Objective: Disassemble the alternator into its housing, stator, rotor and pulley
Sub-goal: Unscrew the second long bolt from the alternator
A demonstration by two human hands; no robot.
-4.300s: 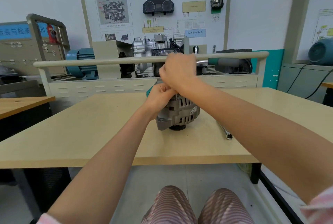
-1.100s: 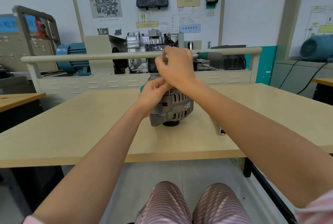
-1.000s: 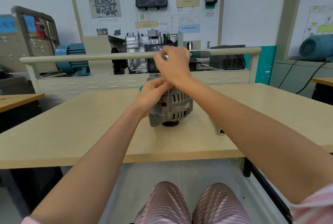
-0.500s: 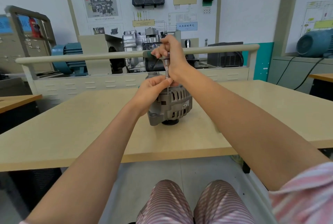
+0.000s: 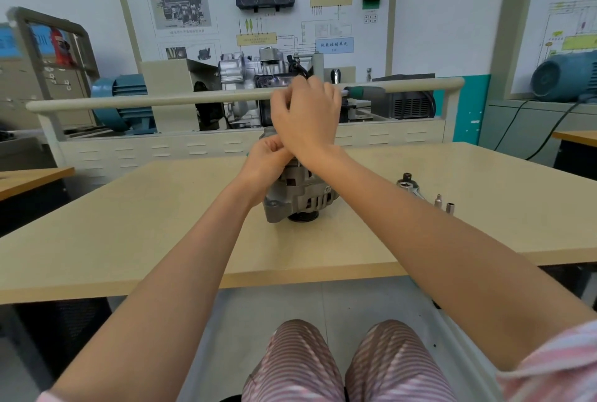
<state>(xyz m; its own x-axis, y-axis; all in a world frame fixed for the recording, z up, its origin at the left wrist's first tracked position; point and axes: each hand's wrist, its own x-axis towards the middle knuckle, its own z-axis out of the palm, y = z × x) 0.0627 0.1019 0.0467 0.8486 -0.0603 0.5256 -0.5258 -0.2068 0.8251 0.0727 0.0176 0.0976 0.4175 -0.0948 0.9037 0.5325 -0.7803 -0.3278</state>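
Observation:
A grey alternator (image 5: 298,198) stands on the beige table (image 5: 161,227), its black pulley (image 5: 303,217) facing down. My left hand (image 5: 266,159) rests curled at the alternator's top, fingers pinched around something I cannot make out. Above it, my right hand (image 5: 307,117) grips a T-handle tool whose green handle (image 5: 363,91) sticks out to the right. The tool's shaft and the alternator's top are hidden behind both hands.
A ratchet wrench (image 5: 408,188) and two small sockets (image 5: 444,204) lie on the table right of the alternator. A rail (image 5: 161,101) and a training bench with an engine model (image 5: 255,78) stand behind the table. My knees are below the front edge.
My right hand has turned the T-handle, its green end now pointing right, and dropped closer to my left hand. The view shifted, bringing the ratchet and sockets into sight.

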